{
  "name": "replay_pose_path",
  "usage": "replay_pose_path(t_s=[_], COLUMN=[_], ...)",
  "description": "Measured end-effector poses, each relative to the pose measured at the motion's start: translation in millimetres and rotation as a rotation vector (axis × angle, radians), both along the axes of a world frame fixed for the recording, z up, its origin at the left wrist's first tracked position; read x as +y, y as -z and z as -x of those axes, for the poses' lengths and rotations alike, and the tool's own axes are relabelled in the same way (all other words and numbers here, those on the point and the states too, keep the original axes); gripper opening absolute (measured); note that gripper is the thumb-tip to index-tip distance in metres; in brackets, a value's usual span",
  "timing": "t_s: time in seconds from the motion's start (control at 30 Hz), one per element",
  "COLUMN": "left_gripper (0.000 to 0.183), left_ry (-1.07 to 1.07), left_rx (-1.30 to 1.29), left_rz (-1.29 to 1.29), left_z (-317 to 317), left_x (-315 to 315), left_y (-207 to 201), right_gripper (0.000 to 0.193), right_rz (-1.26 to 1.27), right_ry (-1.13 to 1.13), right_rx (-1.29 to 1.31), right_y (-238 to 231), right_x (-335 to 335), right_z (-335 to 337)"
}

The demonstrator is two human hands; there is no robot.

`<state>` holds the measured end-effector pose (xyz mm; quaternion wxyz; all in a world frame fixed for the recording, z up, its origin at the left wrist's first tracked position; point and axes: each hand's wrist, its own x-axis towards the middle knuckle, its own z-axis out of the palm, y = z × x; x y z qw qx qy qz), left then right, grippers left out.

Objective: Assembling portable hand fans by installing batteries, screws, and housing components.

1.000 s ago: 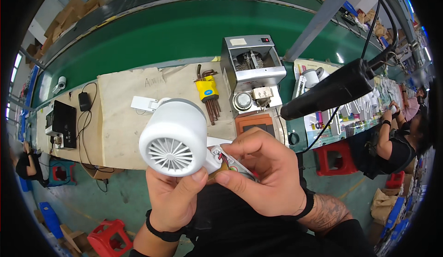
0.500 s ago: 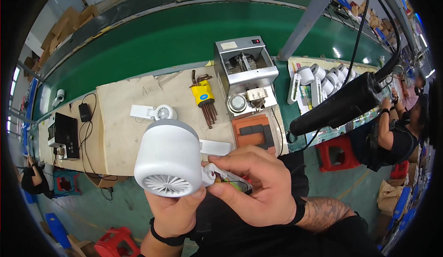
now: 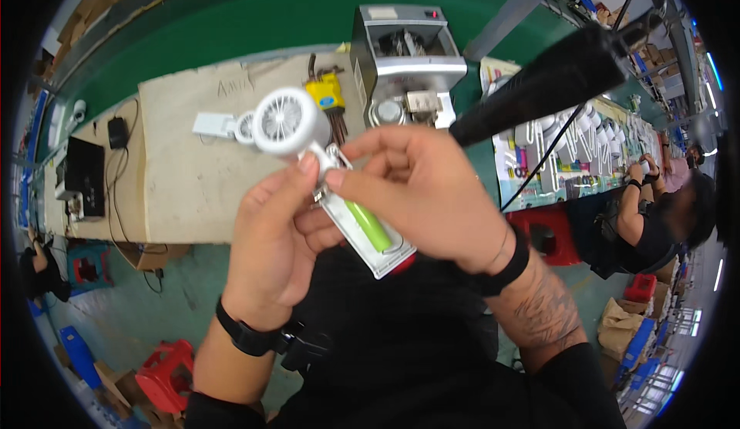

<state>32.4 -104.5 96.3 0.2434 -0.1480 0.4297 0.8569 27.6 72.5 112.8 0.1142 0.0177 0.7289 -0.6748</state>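
Note:
A white handheld fan is held over the table's near edge, its round head [image 3: 291, 123] showing the grille. Its handle [image 3: 375, 253] is an uncovered shell with a green cylindrical battery [image 3: 370, 227] lying inside. My left hand [image 3: 270, 236] is closed around the neck, thumb just below the head. From the right, my right hand [image 3: 432, 190] pinches the fan where handle and head join, its thumb across the upper end of the handle. Exactly what lies under those fingertips is hidden. Behind the fan head, another small white fan [image 3: 214, 124] lies on the cardboard-covered table.
A black electric screwdriver [image 3: 539, 82] hangs at the right. Behind my hands stand a grey screw feeder [image 3: 420, 69] and a yellow-holder hex key set [image 3: 327, 94]. A black box [image 3: 85, 176] sits left. Several white fans [image 3: 574, 140] lie right, near a co-worker [image 3: 655, 225] and red stool [image 3: 543, 232].
The fan has turned so its grille faces up, and it sits farther from me with the battery more exposed. My left hand now shows beside the neck. The whole view has shifted.

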Motion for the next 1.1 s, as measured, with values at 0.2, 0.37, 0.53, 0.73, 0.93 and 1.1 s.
replay_pose_path(t_s=[0.2, 0.37, 0.53, 0.73, 0.93, 1.1], left_gripper=[0.037, 0.036, 0.029, 0.022, 0.026, 0.033], left_ry=[0.052, 0.026, 0.039, 0.125, 0.102, 0.058], left_rx=[0.018, 0.071, 0.150, 0.340, 0.387, 0.519], left_rz=[0.031, 0.169, 0.286, 0.294, 0.248, 0.439], left_z=[-0.1, -4.0, -3.2, 3.4, -1.4, -7.8], left_x=[-1.5, 0.1, 0.6, -2.4, 0.0, -1.3], left_y=[-9.8, -14.3, -18.8, -29.7, -34.4, -11.3], right_gripper=[0.032, 0.031, 0.033, 0.040, 0.032, 0.030], right_rz=[-0.098, 0.197, 0.304, 0.254, 0.283, 0.272], right_ry=[-0.120, -0.116, -0.081, -0.089, -0.026, -0.064], right_rx=[-0.162, -0.287, -0.139, -0.007, -0.051, -0.146], right_y=[-17.3, -9.4, 10.1, 3.9, -9.0, -5.2], right_x=[6.0, 9.0, 9.6, 8.2, 4.9, 2.1], right_z=[10.8, 4.7, -9.1, -15.5, -15.8, -14.7])
